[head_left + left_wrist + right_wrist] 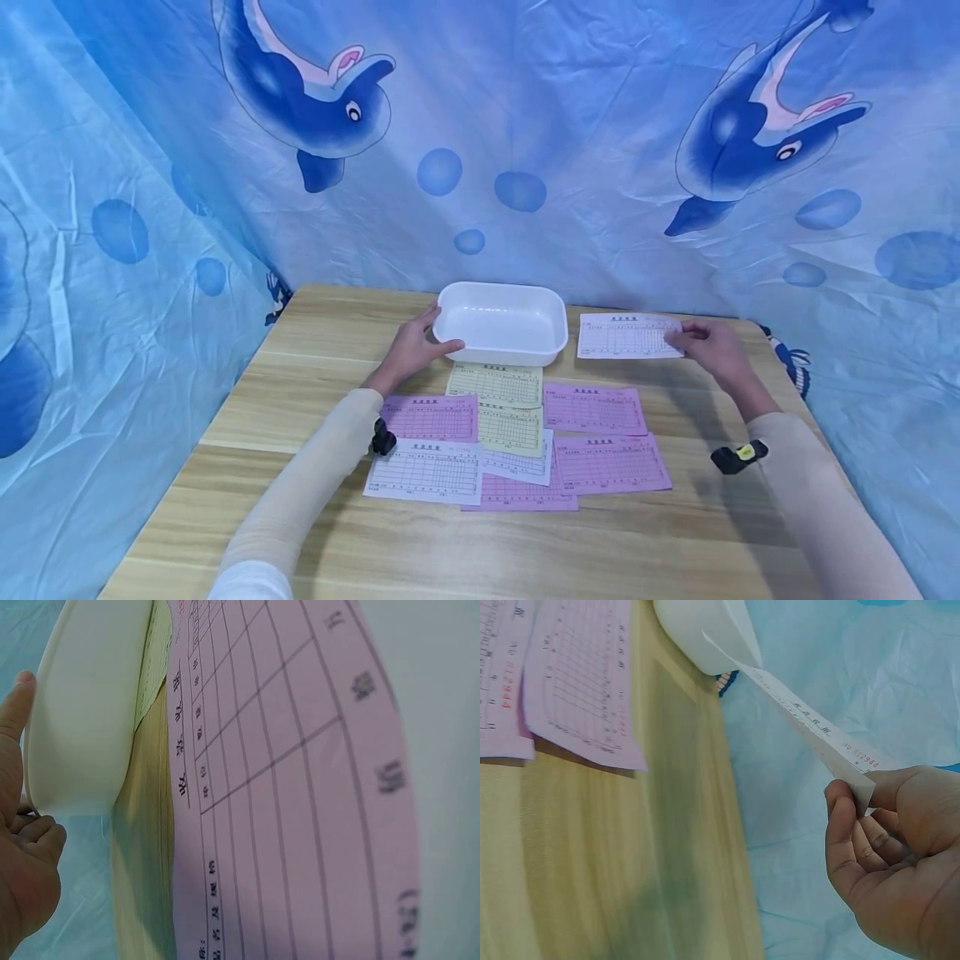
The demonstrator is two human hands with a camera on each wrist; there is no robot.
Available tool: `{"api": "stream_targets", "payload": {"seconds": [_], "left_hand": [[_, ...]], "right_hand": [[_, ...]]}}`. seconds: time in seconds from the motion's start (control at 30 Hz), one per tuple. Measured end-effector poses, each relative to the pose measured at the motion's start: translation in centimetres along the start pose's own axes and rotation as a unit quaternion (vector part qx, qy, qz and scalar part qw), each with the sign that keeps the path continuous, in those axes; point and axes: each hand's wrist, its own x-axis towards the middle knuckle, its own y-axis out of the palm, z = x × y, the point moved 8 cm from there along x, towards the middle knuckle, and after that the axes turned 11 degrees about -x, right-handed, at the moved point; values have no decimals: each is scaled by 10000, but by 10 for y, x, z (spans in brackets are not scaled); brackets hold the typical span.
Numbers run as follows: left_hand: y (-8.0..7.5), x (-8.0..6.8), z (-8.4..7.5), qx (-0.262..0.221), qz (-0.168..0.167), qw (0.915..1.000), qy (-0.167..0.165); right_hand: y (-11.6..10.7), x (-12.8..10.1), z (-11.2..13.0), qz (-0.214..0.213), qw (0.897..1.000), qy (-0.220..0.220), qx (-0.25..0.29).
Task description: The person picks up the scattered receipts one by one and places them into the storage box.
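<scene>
My left hand [411, 348] grips the left end of a white plastic tray [501, 323], the thumb over its near corner. In the left wrist view, the other fingers [46, 834] curl at the tray's outer side. To the right of the tray, my right hand [712, 354] pinches the right end of a white printed receipt slip [626, 336] between thumb and fingers. The right wrist view shows that slip [810, 724] raised at a slant, its far end close to the tray.
Several more slips lie on the wooden table [420, 550]: yellow slips [510, 429] in front of the tray, pink slips [611, 462] on both sides, and a white slip [425, 471] near my left forearm. A blue dolphin-print curtain [480, 125] hangs behind and around the table.
</scene>
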Motion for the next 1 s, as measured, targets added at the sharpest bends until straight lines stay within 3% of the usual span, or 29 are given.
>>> {"api": "stream_targets", "payload": {"seconds": [0.5,1.0], "left_hand": [[0,0,0,20,-58,10000,26],[1,1,2,87,-91,9999,81]], "right_hand": [[-23,12,29,-165,9998,33,127],[-18,26,68,-171,9977,72,646]]}}
